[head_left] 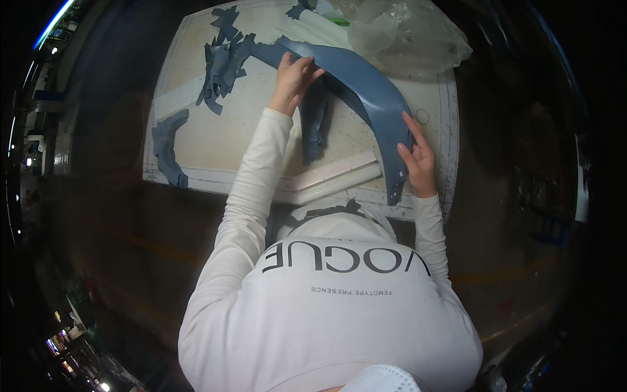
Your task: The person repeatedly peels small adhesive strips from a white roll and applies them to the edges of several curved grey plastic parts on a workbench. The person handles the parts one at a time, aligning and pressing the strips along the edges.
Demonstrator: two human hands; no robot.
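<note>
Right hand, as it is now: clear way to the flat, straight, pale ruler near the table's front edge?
Probably not directly: the right hand is at the outer edge of the large, curved blue-grey panel, whose lower end lies between it and the ruler.

Pale table [196, 144] — blue-grey scraps [225, 65], small curved piece [168, 150], ruler-like strip [336, 171], crumpled translucent bag [408, 36].
</note>
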